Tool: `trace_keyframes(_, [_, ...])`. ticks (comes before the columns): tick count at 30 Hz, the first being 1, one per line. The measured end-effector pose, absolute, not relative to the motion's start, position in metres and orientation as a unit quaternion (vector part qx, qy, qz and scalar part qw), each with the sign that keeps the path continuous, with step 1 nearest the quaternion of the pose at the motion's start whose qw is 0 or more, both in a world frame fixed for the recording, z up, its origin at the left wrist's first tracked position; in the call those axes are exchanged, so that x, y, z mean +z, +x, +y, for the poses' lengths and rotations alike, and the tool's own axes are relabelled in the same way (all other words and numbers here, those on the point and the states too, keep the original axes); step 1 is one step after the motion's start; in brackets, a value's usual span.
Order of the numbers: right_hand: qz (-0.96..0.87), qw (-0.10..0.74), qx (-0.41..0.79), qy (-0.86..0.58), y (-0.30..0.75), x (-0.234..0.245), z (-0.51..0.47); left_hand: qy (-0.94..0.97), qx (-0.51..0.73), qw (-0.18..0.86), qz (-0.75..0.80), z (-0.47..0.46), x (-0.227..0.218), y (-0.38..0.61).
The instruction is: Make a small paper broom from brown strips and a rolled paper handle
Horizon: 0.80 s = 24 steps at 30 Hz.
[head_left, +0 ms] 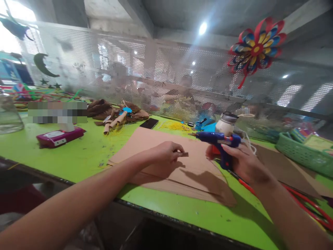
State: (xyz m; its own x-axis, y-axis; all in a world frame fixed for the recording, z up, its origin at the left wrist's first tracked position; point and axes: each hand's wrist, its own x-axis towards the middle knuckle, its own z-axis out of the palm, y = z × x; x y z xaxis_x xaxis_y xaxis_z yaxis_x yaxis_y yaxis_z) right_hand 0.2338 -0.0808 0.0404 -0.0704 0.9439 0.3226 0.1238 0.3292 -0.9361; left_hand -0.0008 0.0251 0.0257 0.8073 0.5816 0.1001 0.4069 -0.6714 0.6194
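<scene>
My left hand (pixel 166 159) pinches a small brown strip of paper or card (pixel 184 154) between thumb and fingers, above a stack of brown paper sheets (pixel 153 140). Held up to the right is a blue glue gun (pixel 218 139), its nozzle pointing left, with my right hand (pixel 241 158) wrapped around its handle. Below both hands, the brown sheets lie on the green table (pixel 182 218), and shadows of the hands fall across them. Just behind the glue gun stands a pale bottle with a dark grey top (pixel 227 123).
At the left is a purple tissue pack (pixel 62 136); behind it lie brown paper rolls (pixel 119 121). A black phone (pixel 149 123) rests past the sheets. A green basket (pixel 304 152) and red-handled tools (pixel 307 205) are on the right. A perforated metal screen (pixel 161 59) stands behind the table.
</scene>
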Motion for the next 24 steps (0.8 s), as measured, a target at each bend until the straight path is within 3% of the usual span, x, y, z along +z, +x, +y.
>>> trace_keyframes(12, [-0.710, 0.355, 0.233, -0.562, 0.243, 0.048, -0.095, 0.692, 0.103, 0.671, 0.246, 0.037, 0.027, -0.008])
trace_keyframes(17, [-0.734, 0.304, 0.166, -0.584, 0.237, 0.042, -0.091, 0.664, 0.107, 0.698, 0.247, 0.041, 0.024, -0.008])
trace_keyframes(24, [-0.738, 0.349, 0.180, -0.549, 0.233, 0.040, -0.084, 0.644, 0.094, 0.718, 0.247, 0.044, 0.021, -0.008])
